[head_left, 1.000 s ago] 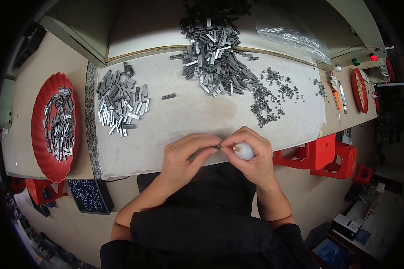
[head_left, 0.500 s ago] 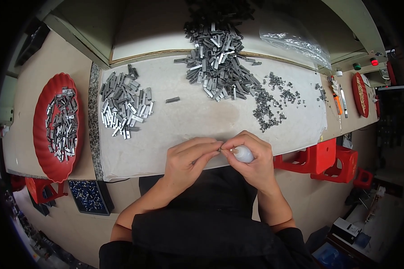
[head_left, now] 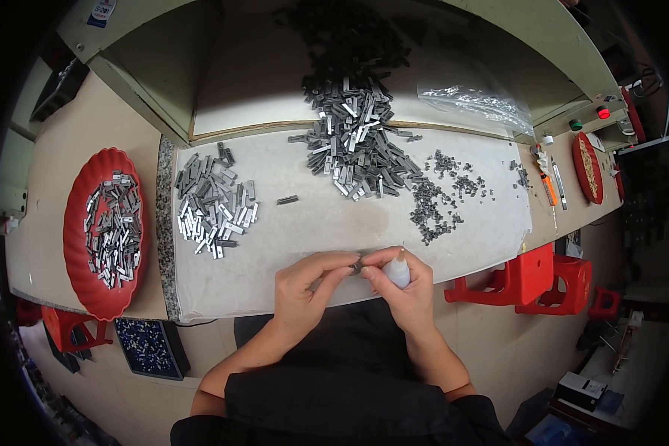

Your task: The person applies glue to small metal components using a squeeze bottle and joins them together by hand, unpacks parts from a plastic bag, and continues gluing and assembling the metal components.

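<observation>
My left hand (head_left: 310, 288) is closed in a pinch on a small dark metal piece (head_left: 357, 265) above the near edge of the white-covered worktop. My right hand (head_left: 415, 297) is wrapped round a small whitish squeeze bottle (head_left: 398, 273) with a thin needle tip pointing away from me. The right thumb and forefinger meet the same metal piece, which the fingertips partly hide. Beyond the hands, a big heap of grey metal pieces (head_left: 357, 141) spreads over the worktop. Tiny dark metal parts (head_left: 432, 212) lie right of it, and a second pile of metal pieces (head_left: 214, 204) lies left.
On the left is a red scalloped tray (head_left: 76, 249) with metal pieces in it. One loose metal piece (head_left: 287, 200) lies between the piles. An orange-handled tool (head_left: 548, 190), a clear plastic bag (head_left: 476, 104) and red stools (head_left: 531, 275) are toward the right.
The bottle has swung from pointing left at the metal piece to pointing away from me. My right thumb and forefinger now meet at the piece. The whole view has shifted slightly.
</observation>
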Available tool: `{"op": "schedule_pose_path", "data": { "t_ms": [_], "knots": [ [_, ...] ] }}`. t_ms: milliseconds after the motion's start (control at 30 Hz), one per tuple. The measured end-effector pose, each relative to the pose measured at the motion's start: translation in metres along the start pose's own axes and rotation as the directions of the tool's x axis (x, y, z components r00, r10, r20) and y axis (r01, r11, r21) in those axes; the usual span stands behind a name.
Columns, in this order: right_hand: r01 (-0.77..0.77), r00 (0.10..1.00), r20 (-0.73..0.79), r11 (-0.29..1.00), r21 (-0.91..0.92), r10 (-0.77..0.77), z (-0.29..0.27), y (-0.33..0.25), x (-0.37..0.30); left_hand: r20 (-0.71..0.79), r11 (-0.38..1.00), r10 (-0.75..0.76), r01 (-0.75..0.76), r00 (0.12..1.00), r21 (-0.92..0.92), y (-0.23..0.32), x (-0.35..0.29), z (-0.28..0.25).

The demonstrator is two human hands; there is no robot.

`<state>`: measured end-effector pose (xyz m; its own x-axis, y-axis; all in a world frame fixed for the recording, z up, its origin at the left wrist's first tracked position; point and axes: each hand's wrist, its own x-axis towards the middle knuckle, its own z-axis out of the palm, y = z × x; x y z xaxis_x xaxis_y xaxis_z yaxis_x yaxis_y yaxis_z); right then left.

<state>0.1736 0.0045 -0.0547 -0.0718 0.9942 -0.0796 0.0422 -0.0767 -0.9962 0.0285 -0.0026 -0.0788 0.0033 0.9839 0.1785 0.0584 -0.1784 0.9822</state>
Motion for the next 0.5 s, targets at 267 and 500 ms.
{"op": "schedule_pose_path", "data": {
  "t_ms": [267, 500],
  "knots": [
    [-0.055, 0.998, 0.048, 0.993, 0.101, 0.051, 0.0023, 0.005, 0.0014, 0.026, 0.999, 0.047, -0.047, 0.999, 0.006, -0.0001, 0.0014, -0.0021],
    [-0.139, 0.989, 0.053, 0.985, 0.103, 0.135, 0.0008, 0.0039, -0.0043, 0.083, 0.996, 0.085, -0.085, 0.993, -0.01, 0.002, 0.0004, -0.0045]
  ]
}}
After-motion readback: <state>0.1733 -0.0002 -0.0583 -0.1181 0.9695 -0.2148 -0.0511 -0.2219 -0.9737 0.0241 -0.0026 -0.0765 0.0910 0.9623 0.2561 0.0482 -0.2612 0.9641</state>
